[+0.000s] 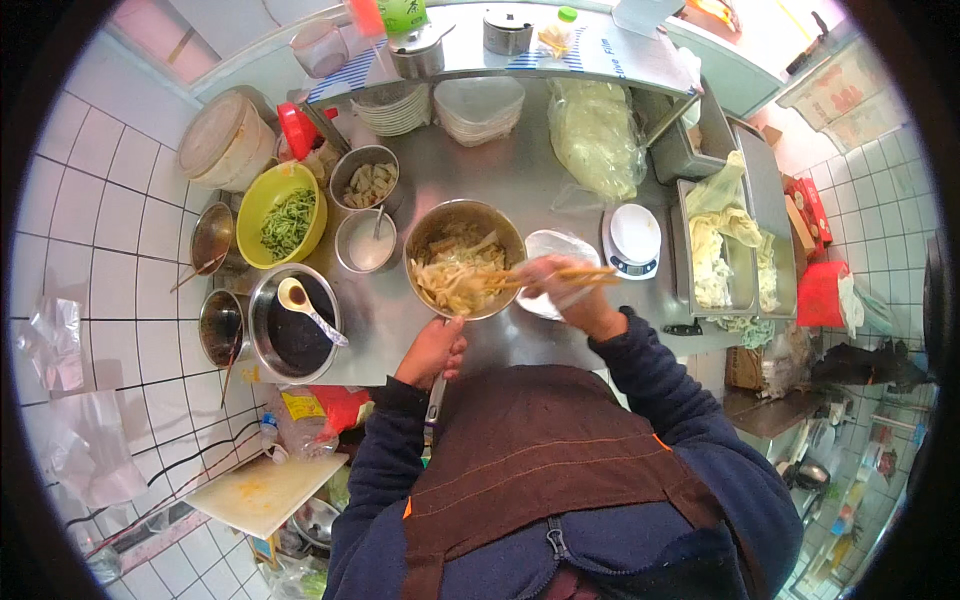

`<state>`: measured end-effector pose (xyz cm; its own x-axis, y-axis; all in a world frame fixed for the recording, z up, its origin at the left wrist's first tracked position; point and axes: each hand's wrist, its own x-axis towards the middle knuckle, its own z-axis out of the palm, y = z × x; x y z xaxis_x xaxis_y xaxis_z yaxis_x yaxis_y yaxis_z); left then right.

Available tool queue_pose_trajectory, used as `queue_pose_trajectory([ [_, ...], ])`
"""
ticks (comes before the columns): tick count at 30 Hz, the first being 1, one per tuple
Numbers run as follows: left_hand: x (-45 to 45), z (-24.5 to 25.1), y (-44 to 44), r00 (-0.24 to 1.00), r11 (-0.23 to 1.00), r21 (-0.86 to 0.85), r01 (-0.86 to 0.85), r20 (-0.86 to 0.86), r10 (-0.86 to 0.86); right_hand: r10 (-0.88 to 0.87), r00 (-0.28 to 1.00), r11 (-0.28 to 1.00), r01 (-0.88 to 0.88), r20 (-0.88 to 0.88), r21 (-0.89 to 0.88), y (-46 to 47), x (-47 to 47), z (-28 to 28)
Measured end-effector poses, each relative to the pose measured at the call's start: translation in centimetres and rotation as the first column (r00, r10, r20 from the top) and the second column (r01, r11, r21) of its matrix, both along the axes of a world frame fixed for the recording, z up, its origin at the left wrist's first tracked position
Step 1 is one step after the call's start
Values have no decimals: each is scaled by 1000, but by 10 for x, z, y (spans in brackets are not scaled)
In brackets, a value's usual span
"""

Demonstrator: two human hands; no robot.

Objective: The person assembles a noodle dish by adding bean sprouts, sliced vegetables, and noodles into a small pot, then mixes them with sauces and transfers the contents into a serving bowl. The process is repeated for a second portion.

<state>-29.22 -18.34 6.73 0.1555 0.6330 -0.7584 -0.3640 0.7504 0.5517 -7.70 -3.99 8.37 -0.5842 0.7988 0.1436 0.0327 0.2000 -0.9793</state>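
A round steel pan (511,225) stands on the worktop in front of me, holding pale noodle-like strips (457,281). My left hand (435,351) is wrapped around the pan's long handle (435,401), which runs down towards my apron. In my right hand (574,289) is a pair of wooden chopsticks (499,279), their tips among the strips; hand and chopsticks are blurred. A white dish with a clear plastic bag over it (547,244) lies right of the pan, partly hidden by my right hand.
Left of the pan stand a steel cup of white substance (370,251), a yellow bowl of green shreds (319,187) and a basin of dark liquid (289,330). A digital kitchen scale (634,236) and steel trays (742,281) are to the right. A raised shelf (465,67) spans the back.
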Motion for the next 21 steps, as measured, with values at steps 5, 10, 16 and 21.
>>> queue_pose_trajectory([
  [5, 3, 1, 2, 996, 997, 16, 76, -48, -75, -25, 989, 727, -83, 147, 682, 9, -4, 9],
  [10, 6, -1, -1, 976, 984, 1, 179, -124, -178, 234, 967, 833, -252, 100, 493, 33, -4, 7],
  [16, 2, 7, -15, 994, 999, -12, 46, -101, -47, -145, 989, 896, 145, 33, -419, 48, 25, -24],
  [21, 14, 0, -8, 998, 999, 15, 34, -45, -33, -357, 922, 644, 124, -153, -755, 18, 26, -72],
])
